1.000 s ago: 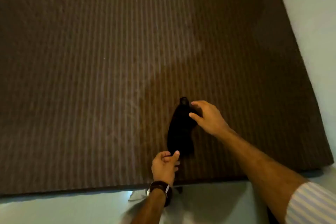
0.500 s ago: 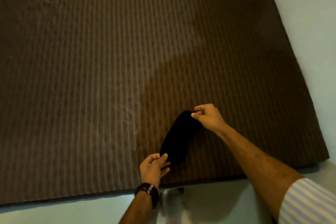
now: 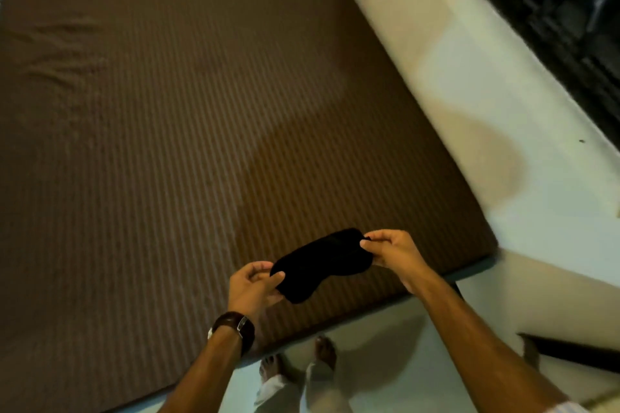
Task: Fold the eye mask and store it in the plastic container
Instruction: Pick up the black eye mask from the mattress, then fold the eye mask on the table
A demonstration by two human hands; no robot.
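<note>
A black eye mask [image 3: 320,261] is stretched out flat between both hands, lifted above the near right corner of the brown striped bed [image 3: 188,131]. My left hand [image 3: 255,285], with a brown watch on its wrist, pinches the mask's lower left end. My right hand [image 3: 391,250] pinches the upper right end between thumb and fingers. No plastic container is in view.
A pale wall [image 3: 486,94] runs along the bed's right side, with a dark window grille [image 3: 570,10] above it. My bare feet [image 3: 298,362] stand on the light floor at the bed's near edge. A dark edge [image 3: 570,350] juts in at lower right.
The mask went from hanging nearly upright over the bed to held level and spread between both hands, closer to me. The camera swung, bringing wall, window and feet into view.
</note>
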